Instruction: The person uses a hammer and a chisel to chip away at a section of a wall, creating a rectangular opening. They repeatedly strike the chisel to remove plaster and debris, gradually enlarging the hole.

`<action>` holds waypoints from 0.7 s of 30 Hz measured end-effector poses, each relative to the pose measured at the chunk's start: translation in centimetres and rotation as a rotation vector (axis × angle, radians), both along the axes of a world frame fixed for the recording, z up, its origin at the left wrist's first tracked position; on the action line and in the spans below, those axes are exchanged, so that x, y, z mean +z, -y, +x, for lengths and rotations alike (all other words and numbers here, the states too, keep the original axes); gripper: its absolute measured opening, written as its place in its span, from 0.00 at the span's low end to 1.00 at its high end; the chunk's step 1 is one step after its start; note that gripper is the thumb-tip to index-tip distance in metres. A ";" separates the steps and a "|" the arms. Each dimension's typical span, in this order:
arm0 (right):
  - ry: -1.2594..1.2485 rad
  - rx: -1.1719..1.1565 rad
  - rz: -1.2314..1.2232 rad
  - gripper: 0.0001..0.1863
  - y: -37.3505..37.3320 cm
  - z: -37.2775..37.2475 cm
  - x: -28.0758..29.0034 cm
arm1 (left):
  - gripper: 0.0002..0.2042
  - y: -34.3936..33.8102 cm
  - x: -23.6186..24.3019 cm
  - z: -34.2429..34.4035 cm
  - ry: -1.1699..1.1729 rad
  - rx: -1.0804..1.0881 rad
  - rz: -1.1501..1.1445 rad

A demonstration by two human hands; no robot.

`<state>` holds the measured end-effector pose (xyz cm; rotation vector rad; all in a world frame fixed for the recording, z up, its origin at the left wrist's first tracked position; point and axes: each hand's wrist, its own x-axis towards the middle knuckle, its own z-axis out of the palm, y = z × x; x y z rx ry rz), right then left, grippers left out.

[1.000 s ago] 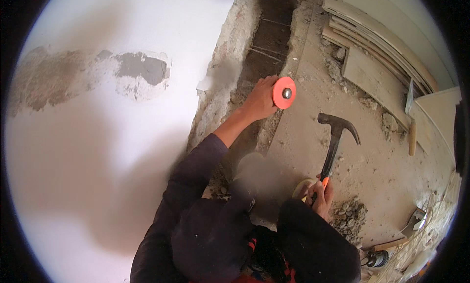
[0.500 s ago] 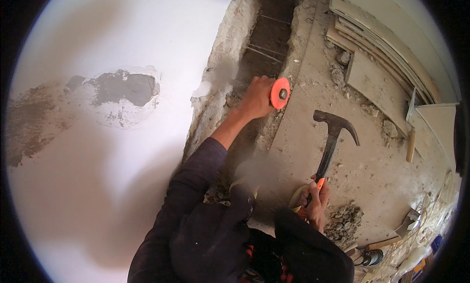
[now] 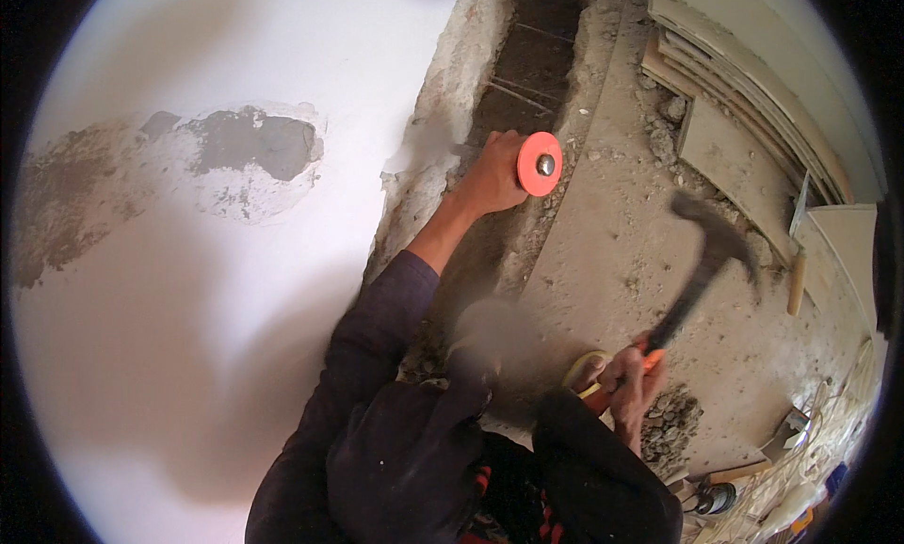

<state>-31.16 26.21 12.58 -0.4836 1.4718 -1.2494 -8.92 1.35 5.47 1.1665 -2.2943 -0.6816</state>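
My left hand [image 3: 494, 172] is closed on a chisel, seen end-on as an orange round guard [image 3: 539, 147] around a metal striking head [image 3: 545, 164]. It is over a rough trench [image 3: 532, 55] cut along the base of the white wall [image 3: 188, 356]. My right hand [image 3: 629, 384] grips a black-and-orange claw hammer [image 3: 708, 255], blurred and tilted to the right of the chisel, over the dusty floor [image 3: 593, 252]. My foot in a yellow-edged sandal [image 3: 589, 375] shows beside my right hand.
Stacked boards [image 3: 744, 92] lean along the right side, near a wooden-handled trowel [image 3: 797, 280]. Broken rubble [image 3: 673, 422] lies at lower right, with tangled pale cables [image 3: 838, 393], offcuts and a dark round object [image 3: 716, 497]. A grey patch [image 3: 254, 144] marks the wall.
The hammer has swung outward to the right, tilting further from the chisel and blurring. My left hand with the chisel has shifted slightly upward in the view.
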 end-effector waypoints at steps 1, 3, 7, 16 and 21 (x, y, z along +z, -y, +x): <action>-0.021 -0.068 -0.085 0.08 0.3 -0.3 -0.1 | 0.13 -0.1 -0.1 0.0 -0.024 0.008 -0.013; -0.064 -0.103 -0.332 0.09 2.3 -1.3 1.3 | 0.13 -0.3 -0.3 0.2 -0.016 0.016 -0.039; 0.052 -0.138 -0.505 0.09 4.5 -1.4 4.6 | 0.13 -0.5 -0.8 -0.1 0.002 0.023 -0.063; 0.045 0.231 0.099 0.07 2.6 6.0 -6.2 | 0.10 0.3 -1.7 0.0 0.014 0.018 -0.018; 0.191 0.004 -0.120 0.08 4.6 2.2 -1.6 | 0.10 0.4 -1.5 0.8 -0.054 0.046 -0.027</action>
